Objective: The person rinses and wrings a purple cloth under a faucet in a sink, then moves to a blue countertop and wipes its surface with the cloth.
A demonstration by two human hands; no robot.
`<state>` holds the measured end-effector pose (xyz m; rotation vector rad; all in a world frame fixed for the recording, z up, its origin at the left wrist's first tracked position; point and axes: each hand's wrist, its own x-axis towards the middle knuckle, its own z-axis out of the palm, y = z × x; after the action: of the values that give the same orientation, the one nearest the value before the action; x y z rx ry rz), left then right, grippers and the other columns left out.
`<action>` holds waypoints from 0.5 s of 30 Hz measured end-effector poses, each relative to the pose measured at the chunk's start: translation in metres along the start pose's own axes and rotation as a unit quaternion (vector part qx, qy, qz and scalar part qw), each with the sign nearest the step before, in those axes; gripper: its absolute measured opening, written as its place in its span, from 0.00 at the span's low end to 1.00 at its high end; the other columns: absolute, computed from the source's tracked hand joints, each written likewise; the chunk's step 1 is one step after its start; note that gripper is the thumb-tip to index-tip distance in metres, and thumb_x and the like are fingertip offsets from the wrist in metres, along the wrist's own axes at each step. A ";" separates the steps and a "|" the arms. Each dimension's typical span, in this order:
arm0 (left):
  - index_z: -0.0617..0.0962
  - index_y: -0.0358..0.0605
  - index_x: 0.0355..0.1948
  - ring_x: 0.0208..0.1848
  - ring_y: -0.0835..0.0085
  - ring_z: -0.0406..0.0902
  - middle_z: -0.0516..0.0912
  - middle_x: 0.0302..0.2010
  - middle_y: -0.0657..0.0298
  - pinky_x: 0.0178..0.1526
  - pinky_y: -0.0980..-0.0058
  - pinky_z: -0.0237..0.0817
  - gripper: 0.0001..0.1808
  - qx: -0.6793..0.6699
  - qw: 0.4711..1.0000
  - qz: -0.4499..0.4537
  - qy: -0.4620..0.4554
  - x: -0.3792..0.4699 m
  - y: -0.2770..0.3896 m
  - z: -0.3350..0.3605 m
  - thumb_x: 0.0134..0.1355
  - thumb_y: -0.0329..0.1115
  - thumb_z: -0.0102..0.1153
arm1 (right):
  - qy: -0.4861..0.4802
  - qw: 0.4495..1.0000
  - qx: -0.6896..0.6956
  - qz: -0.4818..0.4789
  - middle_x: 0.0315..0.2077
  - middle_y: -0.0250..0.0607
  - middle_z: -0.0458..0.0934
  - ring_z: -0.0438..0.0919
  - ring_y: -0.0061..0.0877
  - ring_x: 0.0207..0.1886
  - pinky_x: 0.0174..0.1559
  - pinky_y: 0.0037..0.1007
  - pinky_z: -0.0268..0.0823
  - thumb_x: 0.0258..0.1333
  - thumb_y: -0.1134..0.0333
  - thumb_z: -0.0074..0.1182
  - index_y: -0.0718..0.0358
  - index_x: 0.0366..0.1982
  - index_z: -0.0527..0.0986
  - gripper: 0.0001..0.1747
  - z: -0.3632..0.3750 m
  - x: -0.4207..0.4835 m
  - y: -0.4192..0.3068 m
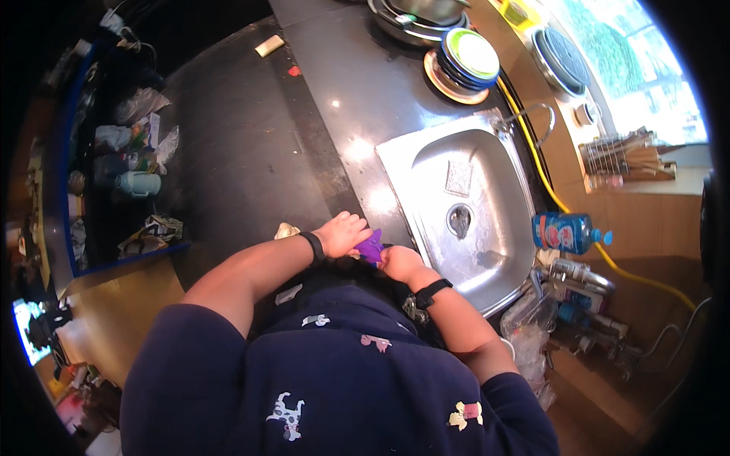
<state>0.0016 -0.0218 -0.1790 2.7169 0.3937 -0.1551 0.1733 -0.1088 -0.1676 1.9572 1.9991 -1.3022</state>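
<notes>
A crumpled purple cloth-like item (370,246) is bunched between my two hands, close in front of my body. My left hand (342,235) presses and grips it from the left, fingers curled over its upper side. From the right, my right hand (401,263) pinches its lower end in a closed fist. The hands cover much of the item, so its full shape cannot be made out. Just to the right is a stainless steel sink (393,165), with a drain strainer (459,221) and a grey scouring pad (459,177) in its basin.
Stacked plates (471,54) and pans (419,28) stand beyond the sink. A blue liquid bottle (562,232), a faucet (576,272) and a yellow hose (539,159) line its right side. A pale lump (286,230) lies by my left wrist; a pale block (269,45) sits farther off.
</notes>
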 end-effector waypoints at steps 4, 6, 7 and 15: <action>0.69 0.50 0.44 0.38 0.68 0.65 0.68 0.32 0.62 0.40 0.72 0.55 0.25 -0.034 0.998 -0.035 0.034 -0.024 -0.008 -0.026 0.43 0.45 0.55 | -0.052 0.997 0.047 -0.039 0.15 0.47 0.69 0.69 0.41 0.22 0.26 0.35 0.60 0.39 0.62 0.51 0.62 0.16 0.68 0.11 -0.016 0.005 -0.017; 0.71 0.55 0.43 0.38 0.67 0.65 0.69 0.32 0.63 0.41 0.71 0.55 0.22 -0.080 0.995 -0.050 0.009 -0.038 -0.015 -0.043 0.44 0.45 0.54 | -0.079 0.993 0.077 -0.050 0.14 0.46 0.68 0.67 0.39 0.20 0.24 0.33 0.59 0.41 0.62 0.51 0.62 0.16 0.67 0.12 -0.024 0.010 -0.031; 0.71 0.55 0.43 0.38 0.67 0.65 0.69 0.32 0.63 0.41 0.71 0.55 0.22 -0.074 0.995 -0.063 0.019 -0.045 -0.021 -0.047 0.44 0.45 0.54 | -0.094 0.994 0.029 -0.043 0.18 0.42 0.73 0.72 0.37 0.26 0.29 0.33 0.63 0.40 0.60 0.50 0.59 0.20 0.71 0.10 -0.035 0.012 -0.048; 0.73 0.51 0.39 0.45 0.65 0.64 0.70 0.40 0.63 0.48 0.66 0.54 0.18 -0.146 0.973 -0.147 0.101 -0.125 -0.056 -0.078 0.45 0.41 0.54 | 0.002 0.993 -0.044 -0.109 0.19 0.39 0.70 0.71 0.34 0.24 0.27 0.30 0.62 0.34 0.57 0.59 0.61 0.26 0.64 0.20 -0.060 0.065 -0.143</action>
<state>-0.1296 0.0268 -0.1077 2.3783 0.8123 0.0952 0.0698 0.0008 -0.0937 1.7459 2.2827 -1.2248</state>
